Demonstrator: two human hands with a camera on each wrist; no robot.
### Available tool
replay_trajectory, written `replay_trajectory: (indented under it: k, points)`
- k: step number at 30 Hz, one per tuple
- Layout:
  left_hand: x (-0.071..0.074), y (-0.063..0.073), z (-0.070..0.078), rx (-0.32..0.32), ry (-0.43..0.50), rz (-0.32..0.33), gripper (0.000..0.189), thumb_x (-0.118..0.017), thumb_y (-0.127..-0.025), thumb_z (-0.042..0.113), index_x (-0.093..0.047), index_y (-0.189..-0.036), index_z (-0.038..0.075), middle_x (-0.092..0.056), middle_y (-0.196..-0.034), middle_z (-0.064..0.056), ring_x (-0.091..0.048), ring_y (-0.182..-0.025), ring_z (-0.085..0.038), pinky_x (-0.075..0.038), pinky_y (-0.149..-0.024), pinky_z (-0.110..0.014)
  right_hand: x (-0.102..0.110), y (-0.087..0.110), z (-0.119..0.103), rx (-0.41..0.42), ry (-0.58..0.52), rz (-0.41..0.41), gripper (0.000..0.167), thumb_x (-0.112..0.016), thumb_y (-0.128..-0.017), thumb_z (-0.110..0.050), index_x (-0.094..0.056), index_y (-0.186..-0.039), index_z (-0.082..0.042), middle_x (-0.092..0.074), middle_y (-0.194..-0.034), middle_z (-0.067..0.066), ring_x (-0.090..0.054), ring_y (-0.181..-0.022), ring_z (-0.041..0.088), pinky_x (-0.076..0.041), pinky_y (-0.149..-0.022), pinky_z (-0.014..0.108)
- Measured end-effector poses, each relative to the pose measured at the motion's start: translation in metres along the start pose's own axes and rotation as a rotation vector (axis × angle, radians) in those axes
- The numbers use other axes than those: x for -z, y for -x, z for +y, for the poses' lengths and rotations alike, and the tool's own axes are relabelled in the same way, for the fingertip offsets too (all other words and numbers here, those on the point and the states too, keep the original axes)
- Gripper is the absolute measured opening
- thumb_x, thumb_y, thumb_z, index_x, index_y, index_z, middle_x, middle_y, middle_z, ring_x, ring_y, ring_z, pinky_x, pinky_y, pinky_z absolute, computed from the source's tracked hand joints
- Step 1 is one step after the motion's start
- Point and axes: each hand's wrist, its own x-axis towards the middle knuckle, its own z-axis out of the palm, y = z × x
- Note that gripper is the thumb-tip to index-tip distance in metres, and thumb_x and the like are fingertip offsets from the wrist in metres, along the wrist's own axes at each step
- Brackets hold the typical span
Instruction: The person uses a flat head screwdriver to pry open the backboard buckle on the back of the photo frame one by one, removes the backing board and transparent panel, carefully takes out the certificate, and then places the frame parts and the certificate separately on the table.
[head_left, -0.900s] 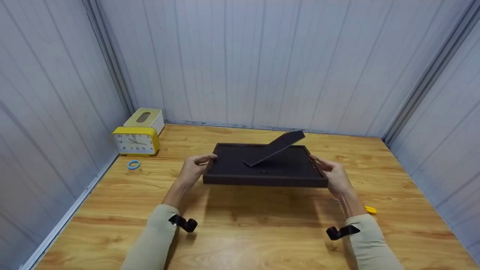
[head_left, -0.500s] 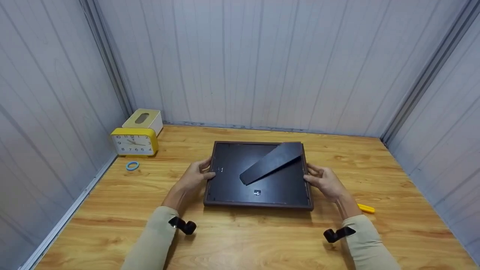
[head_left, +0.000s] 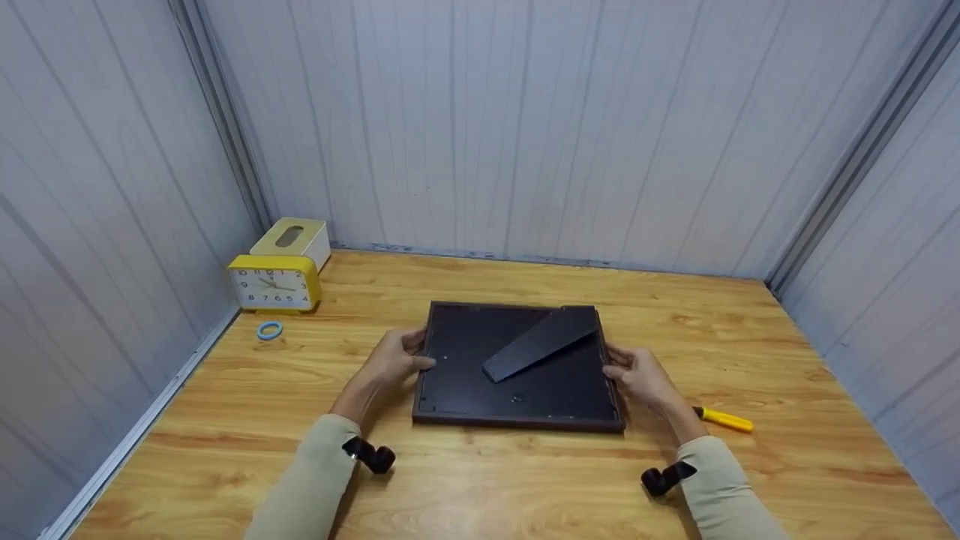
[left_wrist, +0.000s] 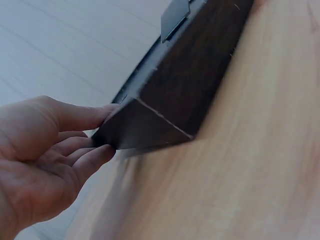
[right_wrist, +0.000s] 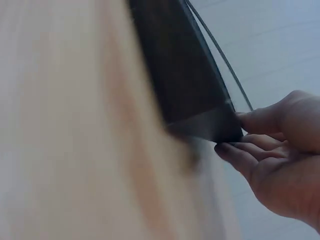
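A dark brown picture frame (head_left: 465,397) lies back side up in the middle of the head view, low over the wooden table. Its easel stand (head_left: 536,345) slants across the back panel toward the far right corner. My left hand (head_left: 394,358) grips the left edge, thumb on top and fingers beneath, as the left wrist view shows of the frame's side (left_wrist: 145,125). On the opposite edge my right hand (head_left: 637,373) holds on the same way, its thumb (right_wrist: 265,119) over the rim and fingertips at the underside.
At the back left stand a yellow alarm clock (head_left: 274,285) and, behind it, a tissue box (head_left: 296,240). A blue ring (head_left: 269,330) lies in front of the clock. Right of my right wrist is a yellow-handled tool (head_left: 727,419). Panel walls (head_left: 487,135) enclose the table.
The picture frame has come down toward the table and tipped so more of its back faces up. Both hands kept their hold and moved with it; the yellow-handled tool shows more.
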Motion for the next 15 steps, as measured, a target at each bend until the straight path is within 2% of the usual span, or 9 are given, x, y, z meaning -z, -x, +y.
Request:
replay_trajectory:
  k: [2, 4, 5, 7, 9, 12, 15]
  points:
    - [0.0001, 0.0012, -0.0030, 0.006, -0.040, -0.009, 0.073, -0.070, -0.089, -0.008, -0.034, -0.152, -0.005, -0.036, -0.154, -0.022, -0.039, -0.140, -0.035, -0.041, -0.107, -0.040, -0.0016, 0.0009, 0.0036, -0.029, 0.007, -0.001, 0.056, -0.054, -0.100, 0.004, -0.032, -0.152, 0.005, -0.040, -0.150, 0.027, -0.060, -0.074, 0.016, -0.042, -0.055, 0.023]
    - [0.0008, 0.0024, -0.0042, 0.026, -0.047, 0.000, 0.073, -0.071, -0.089, -0.008, -0.035, -0.152, -0.003, -0.037, -0.153, -0.022, -0.040, -0.139, -0.035, -0.042, -0.106, -0.041, -0.0028, 0.0005, 0.0055, -0.037, -0.004, -0.011, 0.056, -0.054, -0.101, 0.003, -0.032, -0.152, 0.005, -0.040, -0.150, 0.027, -0.061, -0.073, 0.016, -0.042, -0.055, 0.024]
    - [0.0015, 0.0024, -0.0042, 0.035, -0.047, 0.006, 0.073, -0.071, -0.088, -0.008, -0.036, -0.152, -0.002, -0.038, -0.153, -0.021, -0.041, -0.139, -0.034, -0.042, -0.105, -0.041, -0.0030, 0.0000, 0.0057, -0.030, -0.003, -0.016, 0.056, -0.054, -0.101, 0.003, -0.032, -0.152, 0.006, -0.039, -0.150, 0.027, -0.066, -0.085, 0.019, -0.044, -0.059, 0.024]
    - [0.0028, 0.0018, -0.0029, 0.044, -0.056, 0.009, 0.074, -0.072, -0.088, -0.007, -0.037, -0.152, 0.000, -0.039, -0.153, -0.021, -0.041, -0.139, -0.034, -0.042, -0.106, -0.041, -0.0022, -0.0014, 0.0052, -0.018, -0.010, -0.028, 0.056, -0.053, -0.101, 0.003, -0.030, -0.152, 0.007, -0.038, -0.151, 0.028, -0.066, -0.107, 0.029, -0.048, -0.069, 0.024]
    - [0.0038, 0.0004, -0.0015, 0.034, -0.081, 0.002, 0.074, -0.073, -0.087, -0.006, -0.038, -0.152, 0.000, -0.039, -0.153, -0.021, -0.040, -0.139, -0.034, -0.040, -0.107, -0.042, -0.0006, -0.0024, 0.0044, -0.022, -0.023, -0.013, 0.057, -0.054, -0.100, 0.004, -0.030, -0.152, 0.009, -0.037, -0.151, 0.029, -0.051, -0.130, 0.034, -0.048, -0.075, 0.024]
    - [0.0030, -0.0003, 0.0001, 0.028, -0.110, -0.006, 0.073, -0.074, -0.087, -0.004, -0.039, -0.151, -0.001, -0.039, -0.153, -0.021, -0.040, -0.139, -0.034, -0.039, -0.108, -0.042, 0.0011, -0.0023, 0.0042, -0.042, -0.027, 0.004, 0.058, -0.056, -0.099, 0.004, -0.030, -0.151, 0.010, -0.038, -0.150, 0.029, -0.047, -0.132, 0.039, -0.051, -0.086, 0.025]
    - [0.0003, -0.0013, -0.0005, 0.026, -0.095, -0.015, 0.070, -0.072, -0.089, -0.005, -0.039, -0.151, -0.003, -0.039, -0.152, -0.021, -0.041, -0.139, -0.035, -0.039, -0.108, -0.041, 0.0019, -0.0014, 0.0050, -0.063, -0.027, 0.020, 0.059, -0.059, -0.099, 0.003, -0.031, -0.150, 0.011, -0.039, -0.149, 0.030, -0.048, -0.132, 0.039, -0.050, -0.096, 0.032]
